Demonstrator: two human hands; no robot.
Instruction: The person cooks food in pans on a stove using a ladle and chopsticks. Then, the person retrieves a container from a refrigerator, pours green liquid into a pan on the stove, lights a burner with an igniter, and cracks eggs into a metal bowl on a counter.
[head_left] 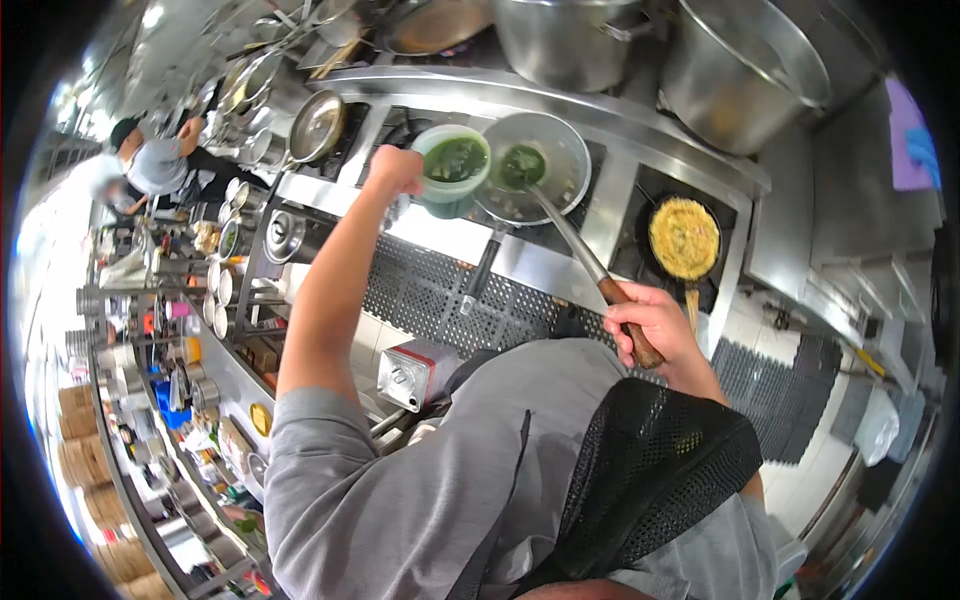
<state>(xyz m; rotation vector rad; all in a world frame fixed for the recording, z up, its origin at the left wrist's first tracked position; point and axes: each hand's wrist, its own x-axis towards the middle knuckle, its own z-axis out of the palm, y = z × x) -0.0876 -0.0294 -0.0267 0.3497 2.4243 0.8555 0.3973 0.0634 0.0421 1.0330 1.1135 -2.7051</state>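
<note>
My left hand [398, 170] is closed on the side of a translucent plastic tub [447, 200] of green leafy soup [455, 158]. Wrapped around the wooden handle of a ladle [580, 245], my right hand [655, 325] is held close to my body. The ladle's bowl, full of the same green soup, is over or in a metal saucepan [565, 150], right beside the tub. I cannot tell whether the bowl touches the pan's bottom. Little bits of food cling inside the saucepan, whose black handle [484, 270] points toward me.
A yellow omelette-like round [684, 238] fills a frying pan on the right burner. Big stockpots [745, 80] stand along the back, and a steel pan [317, 127] sits left. Shelves of cookware line the left, where another person [160, 165] stands. A red-and-white tin [412, 375] is below.
</note>
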